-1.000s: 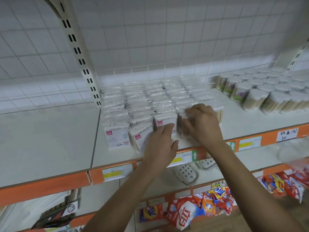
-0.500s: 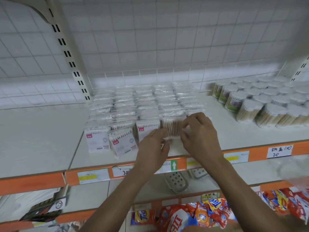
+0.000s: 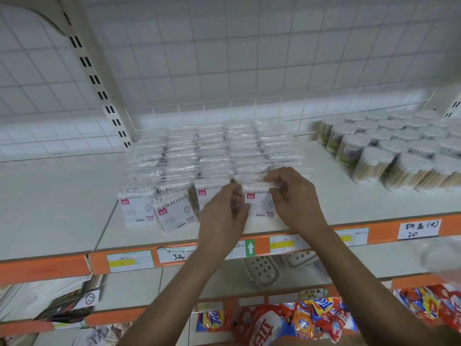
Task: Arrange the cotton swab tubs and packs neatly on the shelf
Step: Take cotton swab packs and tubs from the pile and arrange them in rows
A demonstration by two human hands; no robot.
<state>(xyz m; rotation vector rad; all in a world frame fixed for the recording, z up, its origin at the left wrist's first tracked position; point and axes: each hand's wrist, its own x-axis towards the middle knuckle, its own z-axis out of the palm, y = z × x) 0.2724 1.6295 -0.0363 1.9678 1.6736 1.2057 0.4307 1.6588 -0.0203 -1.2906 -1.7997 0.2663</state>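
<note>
While it stands near the front of the shelf [image 3: 336, 196], dead centre, the cotton swab pack [image 3: 258, 203] is pinched by left hand [image 3: 224, 216] and right hand [image 3: 295, 201], fingers curled over its edges, hiding both sides. Tubs [image 3: 369, 166] at two o'clock run off frame; stacked packs [image 3: 212, 151] at twelve blur together.

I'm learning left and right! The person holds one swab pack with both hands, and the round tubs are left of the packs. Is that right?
Nearly. The head view shows the round tubs standing to the right of the packs, not the left. The left hand and right hand do both hold one swab pack.
</note>
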